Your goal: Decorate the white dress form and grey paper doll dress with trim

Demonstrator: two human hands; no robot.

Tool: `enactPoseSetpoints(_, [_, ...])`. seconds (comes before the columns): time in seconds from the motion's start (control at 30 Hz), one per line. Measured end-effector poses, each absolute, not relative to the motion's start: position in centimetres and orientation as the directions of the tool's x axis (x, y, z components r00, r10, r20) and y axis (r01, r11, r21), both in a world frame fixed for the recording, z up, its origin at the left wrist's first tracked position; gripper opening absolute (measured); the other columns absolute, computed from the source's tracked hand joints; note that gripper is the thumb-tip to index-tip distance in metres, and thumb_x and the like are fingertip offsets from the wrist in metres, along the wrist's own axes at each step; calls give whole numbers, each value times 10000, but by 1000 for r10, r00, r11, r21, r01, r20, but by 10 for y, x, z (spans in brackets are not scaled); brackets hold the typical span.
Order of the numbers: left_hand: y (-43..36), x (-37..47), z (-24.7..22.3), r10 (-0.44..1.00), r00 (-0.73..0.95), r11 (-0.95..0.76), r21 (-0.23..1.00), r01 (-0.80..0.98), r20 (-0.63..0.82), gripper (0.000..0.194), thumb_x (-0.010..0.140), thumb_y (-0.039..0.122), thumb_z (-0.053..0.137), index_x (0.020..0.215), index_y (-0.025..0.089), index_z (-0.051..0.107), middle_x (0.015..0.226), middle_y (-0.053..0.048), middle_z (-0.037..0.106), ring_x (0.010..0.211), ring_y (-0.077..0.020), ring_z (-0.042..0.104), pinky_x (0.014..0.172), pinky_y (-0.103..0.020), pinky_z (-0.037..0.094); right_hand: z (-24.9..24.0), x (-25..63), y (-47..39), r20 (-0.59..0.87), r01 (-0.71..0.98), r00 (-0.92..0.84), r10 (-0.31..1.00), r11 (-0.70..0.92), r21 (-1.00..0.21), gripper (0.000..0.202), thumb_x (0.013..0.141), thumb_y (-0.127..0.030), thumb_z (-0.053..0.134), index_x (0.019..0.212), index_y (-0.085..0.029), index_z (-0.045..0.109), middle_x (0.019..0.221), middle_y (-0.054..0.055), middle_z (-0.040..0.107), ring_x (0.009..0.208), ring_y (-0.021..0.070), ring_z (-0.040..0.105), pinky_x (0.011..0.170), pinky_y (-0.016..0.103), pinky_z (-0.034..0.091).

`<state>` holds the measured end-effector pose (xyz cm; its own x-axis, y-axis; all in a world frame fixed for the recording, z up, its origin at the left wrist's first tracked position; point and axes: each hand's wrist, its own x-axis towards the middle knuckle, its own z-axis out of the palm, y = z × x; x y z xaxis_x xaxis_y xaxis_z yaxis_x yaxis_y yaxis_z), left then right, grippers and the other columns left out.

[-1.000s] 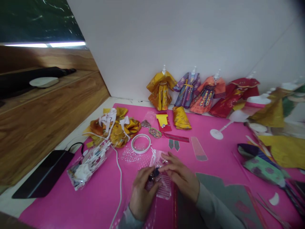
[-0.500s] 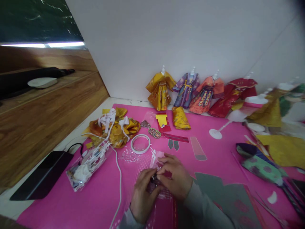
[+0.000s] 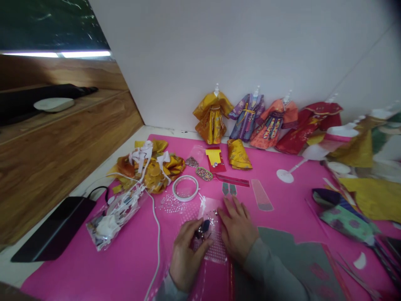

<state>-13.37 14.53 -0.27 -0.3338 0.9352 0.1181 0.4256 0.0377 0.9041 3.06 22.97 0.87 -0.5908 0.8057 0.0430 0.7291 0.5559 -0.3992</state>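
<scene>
My left hand point(image 3: 187, 256) has its thumb and fingers closed around a small dark, shiny piece point(image 3: 203, 228), too blurred to name more exactly. This piece is over the left side of a clear sheet dotted with small rhinestones point(image 3: 216, 250). Several loose shiny bits lie near the sheet's upper end. My right hand point(image 3: 239, 230) rests along the sheet's right edge, fingers stretched out and holding nothing I can see. Under the sheet's lower end runs a dark pink fabric strip point(image 3: 214, 280), partly hidden by the hands.
A roll of white tape point(image 3: 185, 200) lies beyond my left hand. Yellow fabric scraps point(image 3: 153, 173) and a clear bag point(image 3: 112, 221) are at left. Miniature robes point(image 3: 213, 119) stand by the wall. At right lie grey fabric point(image 3: 288, 255) and scissors point(image 3: 354, 276) on the pink mat point(image 3: 125, 271).
My right hand has drawn away from the dark piece and opened, now lying on the sheet's right side. My left hand still holds the piece.
</scene>
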Motion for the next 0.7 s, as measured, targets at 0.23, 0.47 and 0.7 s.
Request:
enactPoseSetpoints(0.23, [144,-135,0,933,-352,61,929,364,77,366,715,287,752,1075,233,710,1073,-94,713,1008,-278,659,915,-452,521,20,30,241,72,711,-585,808,554,-433,308,909,-208,475,1088,-186,725,1294,159,579,1223,344,457,1015,526,372])
enactPoseSetpoints(0.47, [141,-138,1,911,-410,87,959,271,33,378,720,356,743,1077,235,708,1104,-99,701,1052,-284,633,969,-453,479,27,23,253,0,689,-496,868,393,-609,154,820,-191,552,817,-166,705,860,114,671,861,265,603,794,399,464])
enactPoseSetpoints(0.7, [125,-138,15,878,-462,174,983,55,-130,424,702,442,742,1062,221,708,1120,-98,727,1037,-271,676,910,-364,542,27,59,227,-284,467,-429,858,-59,-883,389,785,-369,479,1044,-135,649,782,102,726,694,246,693,615,357,512])
